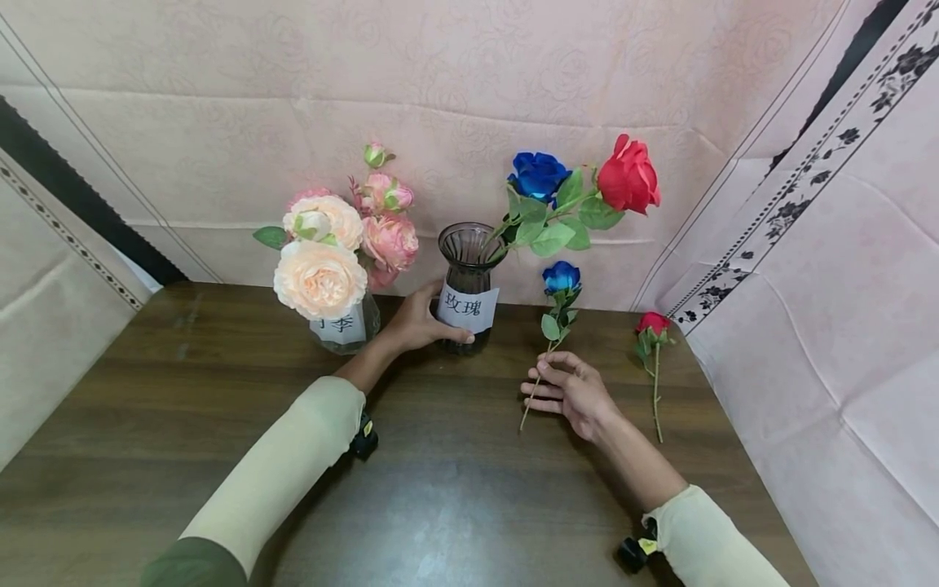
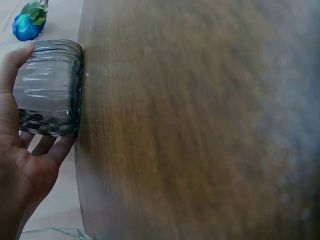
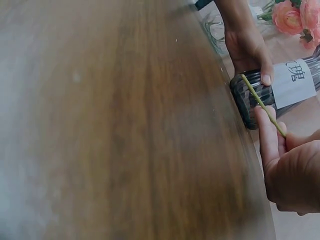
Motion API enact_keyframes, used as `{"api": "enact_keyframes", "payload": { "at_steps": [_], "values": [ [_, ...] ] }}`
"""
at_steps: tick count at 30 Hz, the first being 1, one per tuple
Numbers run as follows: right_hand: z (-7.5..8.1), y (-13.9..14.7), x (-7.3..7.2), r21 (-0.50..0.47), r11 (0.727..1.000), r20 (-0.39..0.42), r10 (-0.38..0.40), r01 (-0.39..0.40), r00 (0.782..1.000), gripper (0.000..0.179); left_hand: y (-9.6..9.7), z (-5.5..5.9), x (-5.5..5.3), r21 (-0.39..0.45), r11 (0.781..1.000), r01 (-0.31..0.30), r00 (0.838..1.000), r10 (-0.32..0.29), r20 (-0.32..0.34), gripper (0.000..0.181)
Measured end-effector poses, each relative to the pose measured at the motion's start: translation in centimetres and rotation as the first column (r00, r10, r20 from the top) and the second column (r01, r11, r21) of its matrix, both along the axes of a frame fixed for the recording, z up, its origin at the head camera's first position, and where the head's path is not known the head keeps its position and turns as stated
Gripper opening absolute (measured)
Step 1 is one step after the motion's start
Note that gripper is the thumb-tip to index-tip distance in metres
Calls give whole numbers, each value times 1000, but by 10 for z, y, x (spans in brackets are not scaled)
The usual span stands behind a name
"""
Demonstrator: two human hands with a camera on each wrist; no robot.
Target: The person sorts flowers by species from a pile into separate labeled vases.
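My left hand (image 1: 420,323) grips the lower side of a dark ribbed glass vase (image 1: 469,280), thumb across its front below a white paper label. In the vase lean a blue rose (image 1: 539,176) and a red rose (image 1: 628,175), both tilted to the right. To the right of the vase, my right hand (image 1: 578,394) pinches the thin stem of a second blue rose (image 1: 562,278), bloom up, above the table. The stem's bare end (image 3: 251,89) shows in front of the vase's base in the right wrist view. The vase base (image 2: 50,87) fills the left hand's curve in the left wrist view.
A clear glass vase (image 1: 372,319) with peach flowers (image 1: 320,280) and pink flowers (image 1: 390,240) stands left of the dark vase. Another red rose (image 1: 653,324) lies at the table's right edge. Pale cloth (image 1: 455,65) hangs behind the wooden table (image 1: 411,505).
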State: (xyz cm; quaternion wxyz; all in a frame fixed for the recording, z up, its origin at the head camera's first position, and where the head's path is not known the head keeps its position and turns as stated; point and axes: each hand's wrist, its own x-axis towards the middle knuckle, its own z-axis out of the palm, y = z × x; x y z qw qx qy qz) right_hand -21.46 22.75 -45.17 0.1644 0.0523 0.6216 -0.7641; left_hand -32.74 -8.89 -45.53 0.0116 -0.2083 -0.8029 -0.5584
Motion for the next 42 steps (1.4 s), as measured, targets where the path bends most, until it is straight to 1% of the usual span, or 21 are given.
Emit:
{"api": "enact_keyframes", "payload": {
  "at_steps": [4,8,13,19,24,26,29,37,42],
  "values": [
    [1,-3,-2,-45,997,-18,-61,60,998,14,1,1,-1,6,1000,3,1000,-3,-6,93],
    [3,-5,-5,-93,989,-37,-121,117,992,7,2,1,0,18,1000,12,1000,-12,-9,95],
    [8,-9,-8,-157,972,-73,-189,176,979,6,3,2,0,20,1000,10,1000,-9,-6,96],
    [15,-13,-13,-245,935,-115,-292,258,950,6,3,1,0,21,1000,15,1000,-15,0,99],
    [21,-17,-18,-285,907,-146,-360,310,921,7,2,1,1,18,1000,13,1000,-13,3,97],
    [24,-19,-20,-300,899,-158,-378,320,912,5,1,1,1,17,1000,12,1000,-12,3,96],
    [31,-23,-23,-334,883,-174,-403,331,899,8,0,1,1,18,1000,10,1000,-10,4,96],
    [56,-33,-32,-381,873,-229,-407,303,884,6,-1,1,1,15,1000,9,1000,-9,0,97],
    [71,-40,-34,-415,862,-255,-417,291,872,8,-1,1,1,12,1000,7,1000,-7,0,97]
  ]
}}
